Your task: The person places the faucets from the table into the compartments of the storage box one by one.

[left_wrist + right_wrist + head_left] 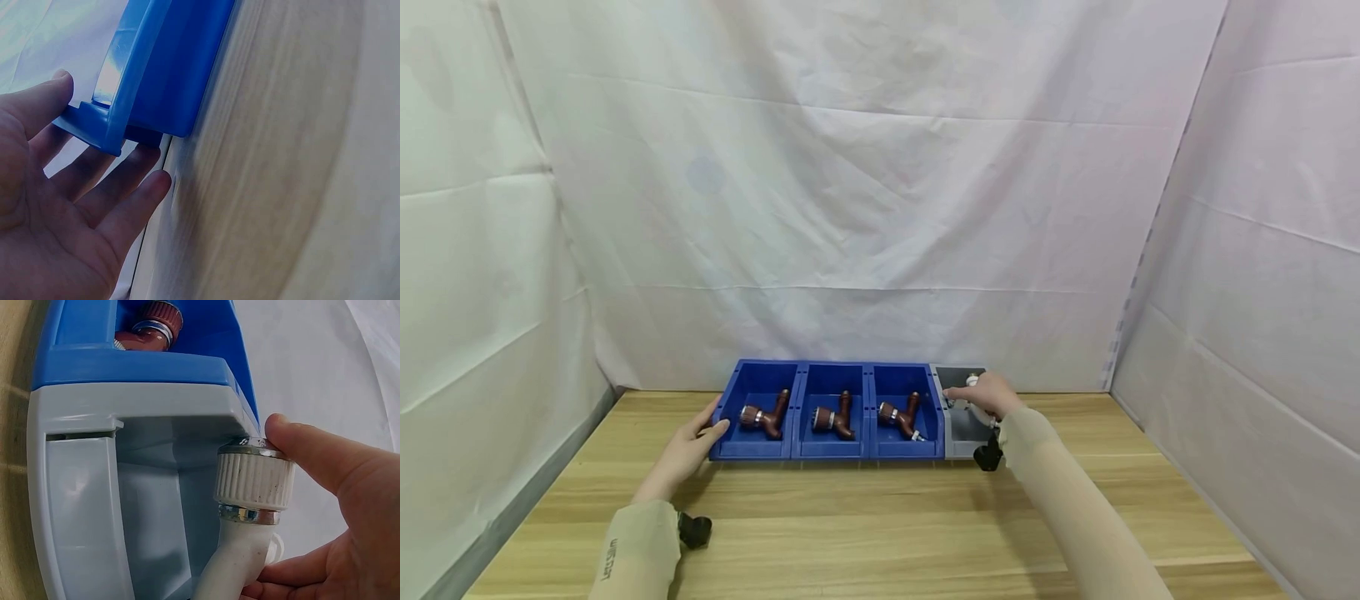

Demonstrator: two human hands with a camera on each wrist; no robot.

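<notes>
My left hand [687, 443] is at the left end of the leftmost blue bin [749, 451]. Its loosely extended fingers touch the bin's outer corner in the left wrist view, with the thumb raised on the other side of the rim. At the row's right end, my right hand [996, 395] holds a white plastic tap [253, 482] over the grey bin [81, 512]. The thumb presses the chrome-ringed top of its ribbed knob, and fingers curl behind its body. The tap's lower end is cut off in the right wrist view.
Each of the blue bins holds one brown tap: left [767, 421], middle [835, 421], right [904, 419]. The bins stand joined side by side on a wood-grain table [850, 533]. White curtains [865, 208] hang behind and at both sides.
</notes>
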